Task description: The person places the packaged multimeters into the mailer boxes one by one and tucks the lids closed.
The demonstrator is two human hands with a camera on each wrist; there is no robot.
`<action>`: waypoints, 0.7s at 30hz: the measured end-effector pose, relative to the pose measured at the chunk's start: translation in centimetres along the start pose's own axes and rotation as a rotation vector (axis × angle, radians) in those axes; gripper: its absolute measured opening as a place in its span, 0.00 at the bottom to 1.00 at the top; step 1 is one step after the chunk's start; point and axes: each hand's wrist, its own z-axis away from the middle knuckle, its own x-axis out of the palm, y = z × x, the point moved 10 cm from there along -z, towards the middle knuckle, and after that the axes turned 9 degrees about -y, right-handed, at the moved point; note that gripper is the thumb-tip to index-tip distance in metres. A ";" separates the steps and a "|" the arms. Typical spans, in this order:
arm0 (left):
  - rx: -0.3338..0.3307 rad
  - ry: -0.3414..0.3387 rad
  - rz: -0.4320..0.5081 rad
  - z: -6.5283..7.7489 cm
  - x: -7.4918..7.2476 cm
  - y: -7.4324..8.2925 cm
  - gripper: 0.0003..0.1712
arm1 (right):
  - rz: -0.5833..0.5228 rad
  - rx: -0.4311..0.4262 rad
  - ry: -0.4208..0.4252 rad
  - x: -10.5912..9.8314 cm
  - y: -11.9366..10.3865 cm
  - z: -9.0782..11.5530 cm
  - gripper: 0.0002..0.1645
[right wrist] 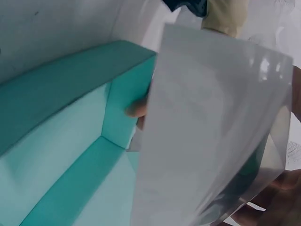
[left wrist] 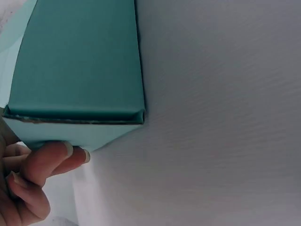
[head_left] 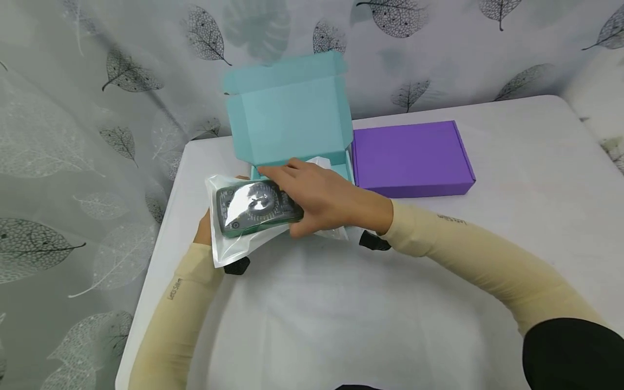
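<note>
My right hand [head_left: 322, 197] grips a white-backed, clear-fronted plastic bag [head_left: 225, 250] by its right part. Inside shows a dark multimeter [head_left: 235, 208] with a round dial and a green edge. The bag is tilted above the front left of an open teal box [head_left: 292, 122]. In the right wrist view the bag's white back [right wrist: 197, 103] covers much of the box. My left hand [left wrist: 35, 174] holds the box's left end, fingertips against the outside and the thumb over the inner wall. In the head view the bag hides most of that hand.
A closed purple box [head_left: 411, 157] stands right beside the teal one, on a white-covered table [head_left: 370, 314]. The teal lid stands raised at the back, against a leaf-patterned curtain [head_left: 370, 70]. Another translucent plastic piece [head_left: 336, 234] shows under my right hand.
</note>
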 end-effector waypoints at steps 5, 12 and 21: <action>-0.070 0.099 0.210 1.1 -0.8 -1.8 0.36 | -0.041 0.049 -0.010 0.1 1.5 -0.4 0.58; -0.299 0.209 -0.446 -0.1 -2.8 -1.9 0.36 | -0.088 0.130 -0.031 1.0 4.5 -0.7 0.59; -0.451 0.198 -0.816 -1.4 -6.4 -4.0 0.30 | -0.132 0.196 -0.062 2.3 7.2 -1.2 0.60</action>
